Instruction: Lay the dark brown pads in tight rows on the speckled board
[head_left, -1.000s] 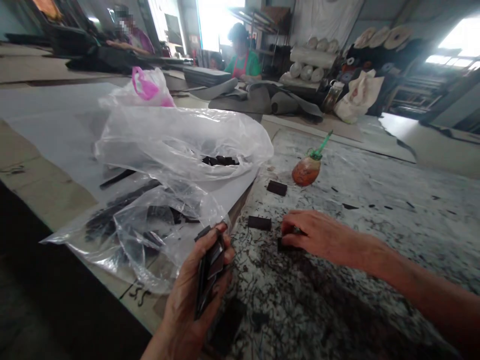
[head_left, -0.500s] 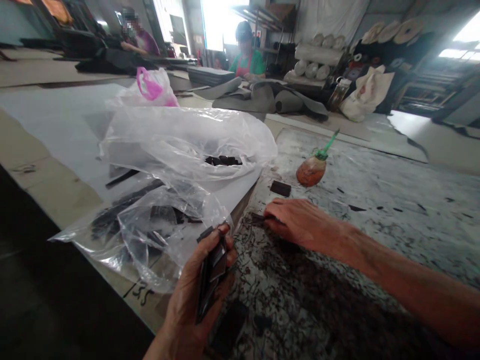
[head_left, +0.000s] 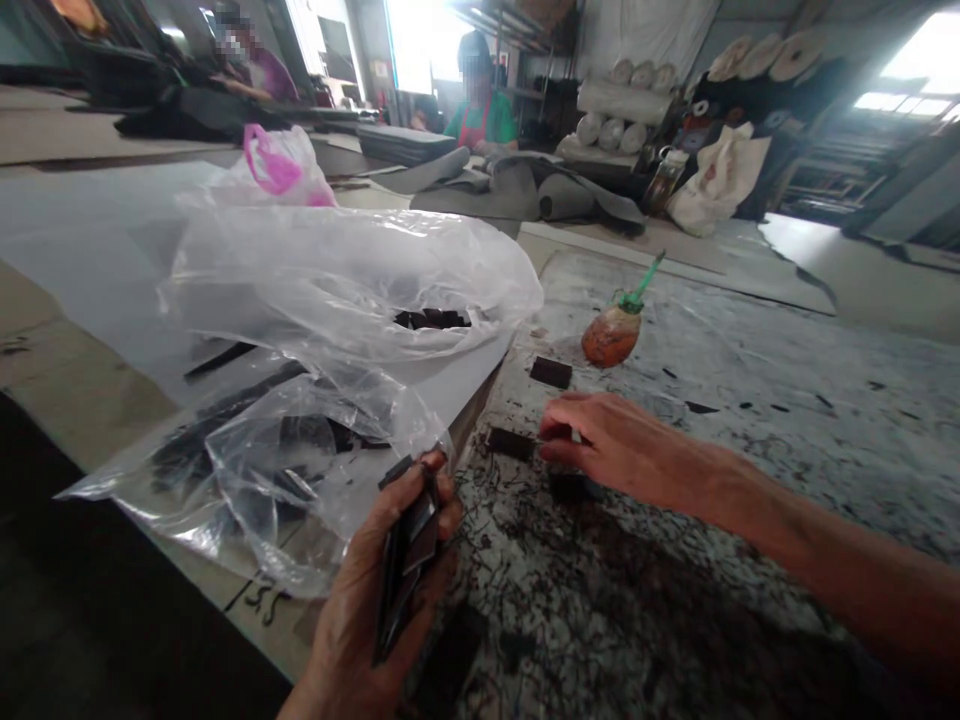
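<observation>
My left hand (head_left: 375, 590) is closed around a stack of thin dark rectangular pieces (head_left: 405, 545), held upright near the table's front edge. My right hand (head_left: 607, 445) reaches over the stained mat (head_left: 750, 480), its fingertips pinched at the end of a dark piece (head_left: 510, 442) lying flat. A second dark piece (head_left: 551, 372) lies farther away. Another dark patch (head_left: 570, 487) shows under my right palm.
Clear plastic bags (head_left: 337, 290) holding dark strips lie on the left. A pink bag (head_left: 281, 165) sits behind them. An orange-brown bottle with a green nozzle (head_left: 615, 330) rests on the mat. Two people work at far tables, beside rolls of material (head_left: 622, 110).
My right hand slid left to the flat piece, then drew back slightly, so the piece shows beyond the fingertips again. The left hand kept its stack still.
</observation>
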